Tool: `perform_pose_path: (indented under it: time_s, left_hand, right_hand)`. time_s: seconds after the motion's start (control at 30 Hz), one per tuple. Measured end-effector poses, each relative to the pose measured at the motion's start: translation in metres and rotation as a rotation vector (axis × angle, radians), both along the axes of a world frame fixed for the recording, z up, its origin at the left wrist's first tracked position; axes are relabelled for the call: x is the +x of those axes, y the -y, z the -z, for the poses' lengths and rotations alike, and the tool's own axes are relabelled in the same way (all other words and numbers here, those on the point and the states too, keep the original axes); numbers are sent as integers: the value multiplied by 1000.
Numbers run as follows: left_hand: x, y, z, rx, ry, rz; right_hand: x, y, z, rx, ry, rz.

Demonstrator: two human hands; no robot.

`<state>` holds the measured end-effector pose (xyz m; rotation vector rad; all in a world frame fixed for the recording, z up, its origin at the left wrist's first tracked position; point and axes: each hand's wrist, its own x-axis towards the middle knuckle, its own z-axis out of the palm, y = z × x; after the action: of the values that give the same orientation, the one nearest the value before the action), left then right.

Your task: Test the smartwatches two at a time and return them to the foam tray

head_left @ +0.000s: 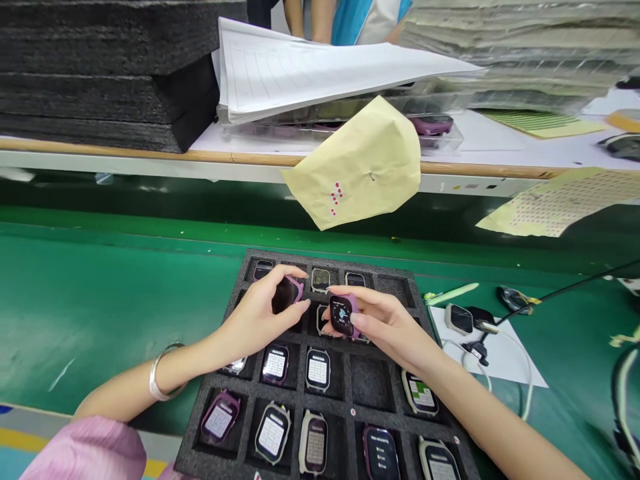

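Observation:
A black foam tray (395,280) with square pockets lies on the green belt and holds several smartwatch bodies with lit screens. My left hand (260,313) is closed around a purple watch body (289,292) with a dark screen, held above the tray's upper pockets. My right hand (385,323) pinches another purple watch body (343,315) whose screen shows a round blue icon. Both hands hover over the middle of the tray, close together. A metal bangle (163,373) sits on my left wrist.
A yellow sticker sheet (365,167) hangs from the shelf edge; a second one (565,200) lies right. Black foam stacks (100,73), papers (320,67) and clear trays sit on the shelf. A white sheet (505,353) with a loose watch (460,319) and cables lies right. Another person stands behind.

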<state>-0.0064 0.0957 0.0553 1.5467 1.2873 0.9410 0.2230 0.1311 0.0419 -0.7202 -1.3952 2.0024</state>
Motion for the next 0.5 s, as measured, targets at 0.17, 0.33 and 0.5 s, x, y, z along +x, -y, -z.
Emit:
perform_pose_path:
  time_s: [0.17, 0.33, 0.5]
  left_hand:
    - [3, 3, 3, 48, -51, 26]
    - [4, 4, 3, 45, -43, 40]
    - [3, 4, 3, 56, -86, 73]
  right_hand:
    - [-2, 4, 0, -15, 79, 69]
    - [-3, 6, -4, -25, 68, 75]
    - [-3, 8, -3, -16, 103, 94]
